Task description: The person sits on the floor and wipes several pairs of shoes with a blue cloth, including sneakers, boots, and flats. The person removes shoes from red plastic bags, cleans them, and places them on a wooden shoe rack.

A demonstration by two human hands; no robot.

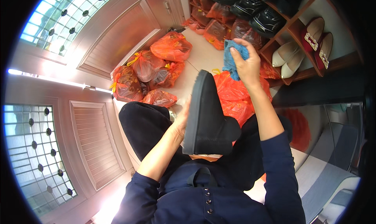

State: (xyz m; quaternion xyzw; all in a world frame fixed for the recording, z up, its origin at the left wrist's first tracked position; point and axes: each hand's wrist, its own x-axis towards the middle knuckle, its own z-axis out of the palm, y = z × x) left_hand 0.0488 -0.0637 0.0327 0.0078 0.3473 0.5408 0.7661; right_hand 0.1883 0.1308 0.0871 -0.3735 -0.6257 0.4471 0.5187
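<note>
A black ankle boot (207, 118) with a thick dark sole is held over my lap, its toe pointing away from me and its sole turned to the left. My left hand (182, 118) supports it along the sole, most of the fingers hidden behind the boot. Up and to the right of the toe, my right hand (246, 61) grips a crumpled blue cloth (232, 58), apart from the boot. Red plastic bags (235, 91) lie on the floor between the boot and my right forearm.
Tied red bags holding shoes (147, 67) lie by the panelled door (117, 39) on the left. A wooden shoe rack (305, 47) at the upper right holds black sneakers (267, 21), white flats (289, 59) and dark red shoes (318, 42). A grey-striped cushioned seat (323, 177) stands at right.
</note>
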